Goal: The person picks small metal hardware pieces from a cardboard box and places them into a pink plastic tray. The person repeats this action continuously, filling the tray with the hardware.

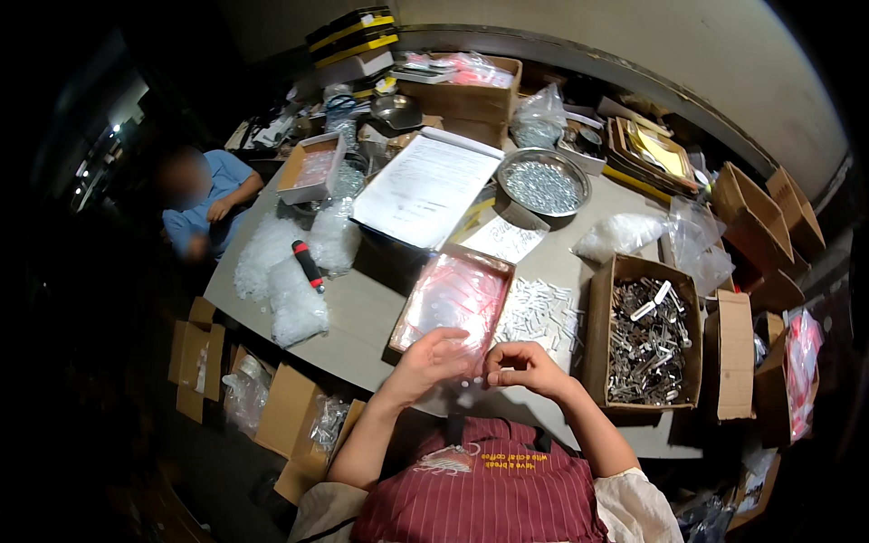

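My left hand [427,362] and my right hand [523,366] meet at the table's near edge and both pinch a small clear plastic bag [463,385] between them. What the bag holds is too small to tell. Just beyond my hands lies a shallow cardboard tray [405,319] stacked with clear bags that have red print. A heap of small white plastic parts [539,312] sits right of that tray, near my right hand.
An open cardboard box of metal parts [649,337] stands at the right. A round metal bowl of screws [543,184], a sheet of paper [425,185], filled clear bags [294,303] and a black-and-red tool [308,265] lie farther off. Another person [204,204] sits at the far left.
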Tool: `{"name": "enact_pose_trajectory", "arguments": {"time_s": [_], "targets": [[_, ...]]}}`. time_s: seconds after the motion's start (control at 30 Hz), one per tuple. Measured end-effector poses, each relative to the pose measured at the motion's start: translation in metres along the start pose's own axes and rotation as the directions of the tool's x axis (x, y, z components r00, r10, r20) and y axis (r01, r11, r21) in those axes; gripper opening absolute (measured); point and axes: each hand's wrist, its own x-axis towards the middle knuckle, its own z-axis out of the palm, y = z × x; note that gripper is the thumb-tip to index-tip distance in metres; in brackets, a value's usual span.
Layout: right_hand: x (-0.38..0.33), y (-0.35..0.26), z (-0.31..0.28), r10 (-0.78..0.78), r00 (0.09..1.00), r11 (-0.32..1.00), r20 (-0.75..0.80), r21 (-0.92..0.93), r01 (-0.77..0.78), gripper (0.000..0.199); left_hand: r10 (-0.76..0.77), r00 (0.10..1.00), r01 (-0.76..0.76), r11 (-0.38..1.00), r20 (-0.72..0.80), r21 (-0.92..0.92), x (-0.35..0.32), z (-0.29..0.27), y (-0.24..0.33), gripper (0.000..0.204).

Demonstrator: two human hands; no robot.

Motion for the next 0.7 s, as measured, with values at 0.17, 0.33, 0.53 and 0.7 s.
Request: {"name": "enact_pose_trajectory", "arguments": {"time_s": [0.17, 0.33, 0.53, 0.7], "targets": [[-0.036, 0.051, -0.026, 0.000, 0.912, 0.873, -0.410, -0.446, -0.200, 0.012, 0.099, 0.986, -0.057, 0.955, -0.133, 0.289, 0.004, -0.011, -0.041, 0.024], [-0.062, 0.066, -0.036, -0.222, 0.709, 0.369, -0.669, -0.731, -0.574, 0.030, 0.322, 0.935, -0.112, 0.672, -0.152, 0.732, -0.006, -0.006, -0.038, 0.020], [-0.053, 0.089, -0.035, -0.043, 0.791, 0.260, -0.610, -0.772, -0.581, 0.027, 0.398, 0.908, -0.146, 0.596, -0.133, 0.790, -0.013, 0.011, -0.028, 0.015], [-0.050, 0.060, -0.039, -0.262, 0.797, 0.263, -0.544, -0.835, -0.483, 0.021, 0.374, 0.905, -0.057, 0.579, -0.202, 0.813, -0.016, 0.022, -0.030, 0.010]]}}
